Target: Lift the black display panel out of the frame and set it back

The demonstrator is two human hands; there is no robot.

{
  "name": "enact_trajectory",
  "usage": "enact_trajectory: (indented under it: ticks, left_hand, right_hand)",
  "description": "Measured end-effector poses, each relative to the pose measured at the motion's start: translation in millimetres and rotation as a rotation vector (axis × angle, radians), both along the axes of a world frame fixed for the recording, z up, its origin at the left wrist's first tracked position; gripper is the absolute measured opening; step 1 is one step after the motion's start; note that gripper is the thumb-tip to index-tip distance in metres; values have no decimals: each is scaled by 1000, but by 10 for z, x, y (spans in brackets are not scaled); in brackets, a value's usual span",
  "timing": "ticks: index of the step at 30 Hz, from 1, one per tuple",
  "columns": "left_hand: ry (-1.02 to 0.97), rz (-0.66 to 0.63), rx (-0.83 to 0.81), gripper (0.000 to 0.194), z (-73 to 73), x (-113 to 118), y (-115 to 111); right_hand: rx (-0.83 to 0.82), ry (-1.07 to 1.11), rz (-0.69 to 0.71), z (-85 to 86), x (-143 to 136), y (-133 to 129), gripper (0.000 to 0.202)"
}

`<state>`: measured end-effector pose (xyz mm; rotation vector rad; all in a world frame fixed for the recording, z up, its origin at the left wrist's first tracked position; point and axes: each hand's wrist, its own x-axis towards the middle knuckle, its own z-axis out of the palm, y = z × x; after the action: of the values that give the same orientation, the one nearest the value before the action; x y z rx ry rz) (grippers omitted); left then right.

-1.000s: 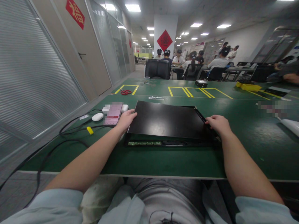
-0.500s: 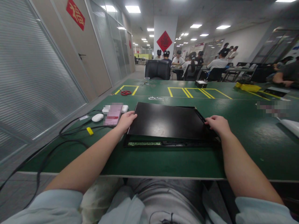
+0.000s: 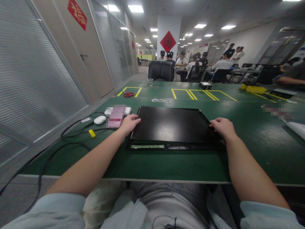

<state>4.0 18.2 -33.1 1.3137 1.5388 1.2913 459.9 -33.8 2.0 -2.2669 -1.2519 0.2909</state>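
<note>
A flat black panel (image 3: 171, 124) lies in a black frame (image 3: 176, 146) on the green table (image 3: 166, 163) in front of me. A strip of circuit board shows along the frame's near edge. My left hand (image 3: 130, 123) grips the panel's left edge. My right hand (image 3: 222, 126) holds its right edge. The panel sits almost flat in the frame.
A pink phone (image 3: 115, 116), a white mouse (image 3: 99, 119), a yellow tag (image 3: 91, 133) and black cables (image 3: 71, 133) lie to the left. Red scissors (image 3: 128, 94), a clear cup (image 3: 150, 81) and small parts (image 3: 159, 100) lie farther back. Several people sit at tables behind.
The panel's far edge has come down, so the panel has sunk from a raised tilt to lie nearly flat in the frame. Both hands stay on its side edges.
</note>
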Motion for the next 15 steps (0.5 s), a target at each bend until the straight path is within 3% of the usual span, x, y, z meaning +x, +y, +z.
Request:
enact_trajectory:
  ticks: [8, 15]
  left_hand:
    - [116, -104, -5, 18, -16, -9, -33]
    - [241, -94, 7, 10, -28, -17, 30]
  right_hand:
    - [25, 26, 18, -27, 34, 15, 18]
    - [42, 60, 21, -62, 67, 37, 18]
